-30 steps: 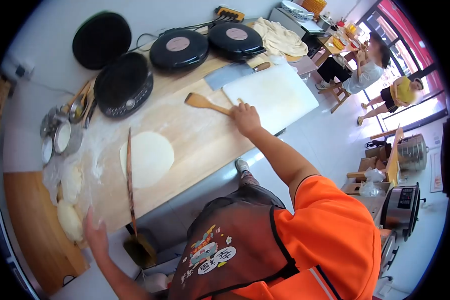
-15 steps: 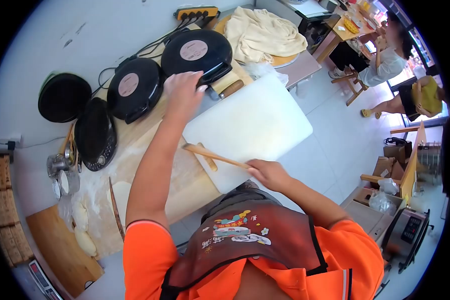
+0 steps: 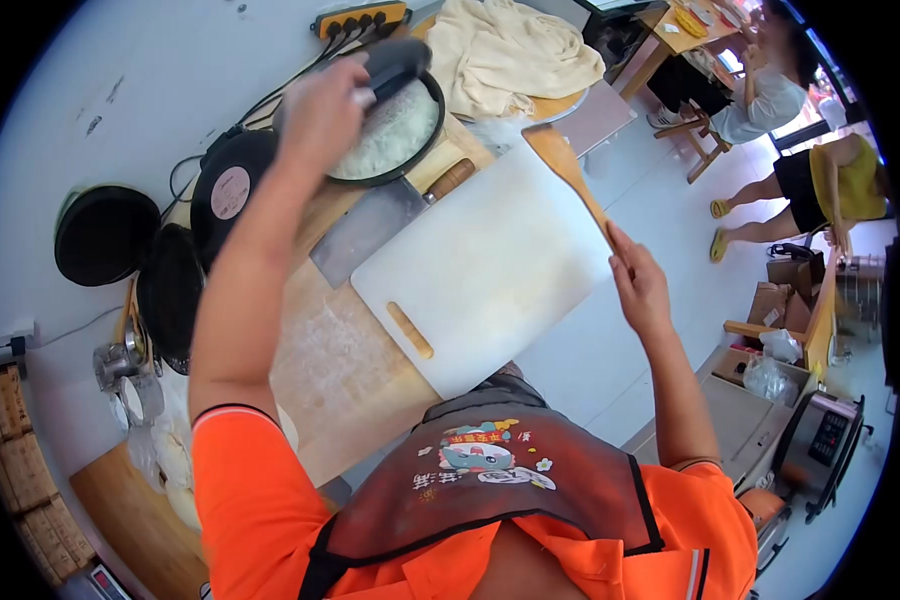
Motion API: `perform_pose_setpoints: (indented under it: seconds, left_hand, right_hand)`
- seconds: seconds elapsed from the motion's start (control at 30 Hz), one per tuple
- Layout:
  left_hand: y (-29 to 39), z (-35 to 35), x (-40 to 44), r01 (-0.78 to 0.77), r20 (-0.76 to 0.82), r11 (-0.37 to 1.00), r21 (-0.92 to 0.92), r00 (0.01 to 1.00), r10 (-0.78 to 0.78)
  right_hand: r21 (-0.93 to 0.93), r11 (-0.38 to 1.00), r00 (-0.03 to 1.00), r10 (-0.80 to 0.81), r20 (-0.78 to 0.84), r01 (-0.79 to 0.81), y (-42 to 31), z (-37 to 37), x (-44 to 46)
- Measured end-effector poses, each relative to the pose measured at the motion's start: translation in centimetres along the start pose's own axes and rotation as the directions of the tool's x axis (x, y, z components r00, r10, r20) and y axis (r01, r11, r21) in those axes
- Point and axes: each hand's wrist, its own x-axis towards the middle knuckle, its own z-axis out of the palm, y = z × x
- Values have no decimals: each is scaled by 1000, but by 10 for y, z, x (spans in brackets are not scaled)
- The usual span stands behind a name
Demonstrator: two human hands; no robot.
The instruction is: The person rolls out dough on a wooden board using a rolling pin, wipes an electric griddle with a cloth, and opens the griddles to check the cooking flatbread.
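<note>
My left hand is closed on the edge of a black electric griddle's lid, which is tilted up. Under it, pale flatbread lies in the round pan, hazy as if with steam. In my right hand is the handle of a wooden spatula, its blade over the far right corner of a white cutting board. Between the board and the griddle rests a cleaver with a wooden handle. My left forearm partly covers a second, closed griddle.
A third griddle stands open at the left. Cream cloth lies on a round board at the back. Flour dusts the wooden worktop. A power strip and cables run behind the griddles. Two people are at the right, one seated.
My left hand has raised the griddle's lid, uncovering the flatbread. My right hand has swung the spatula rightward and away from me, off the board's near end. The cleaver's blade now shows.
</note>
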Motion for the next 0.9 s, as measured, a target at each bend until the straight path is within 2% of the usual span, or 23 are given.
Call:
perform_pose_setpoints:
  seconds: [0.07,0.13,0.2,0.3,0.4,0.53,0.63,0.73,0.77,0.83,0.87,0.9]
  left_hand:
    - [-13,-36,44,185,-27,981,-66,982,-187]
    - [-53,-63,89,195,-46,981,5,980,-194]
    - [-47,-93,113,296,-180,955,9,940,-289]
    - [-121,-101,152,195,-340,981,-4,922,-185]
    - [-142,-114,172,313,-359,943,112,898,-256]
    - [-185,-110,195,301,-398,931,208,895,-201]
    - [-215,-108,209,349,-418,906,237,879,-229]
    - [-210,-107,209,396,-447,917,49,829,-335]
    - [-210,-109,209,401,-423,914,63,840,-339]
    - [-202,-107,201,376,-369,911,-170,833,-413]
    - [-197,-108,196,359,-337,889,-284,831,-443]
    - [-207,-108,183,258,-234,876,-407,898,-373]
  right_hand:
    - [-70,996,998,-58,-1,58,-7,-7,28]
    - [-178,975,991,-133,19,134,-24,-10,57]
    - [-292,926,971,-233,60,241,-39,-13,87]
    - [-410,837,931,-349,108,361,-61,-12,130]
    - [-496,728,873,-460,161,474,-75,-1,173]
    - [-588,553,784,-566,256,591,-96,19,225]
    - [-604,511,775,-540,328,612,-124,28,249]
    - [-597,437,725,-552,412,673,-139,35,264]
    - [-609,422,722,-554,413,672,-142,37,265]
    - [-635,390,718,-562,410,667,-148,36,269]
    - [-641,431,745,-561,362,636,-148,30,269]
    - [-646,471,770,-557,310,601,-146,20,267]
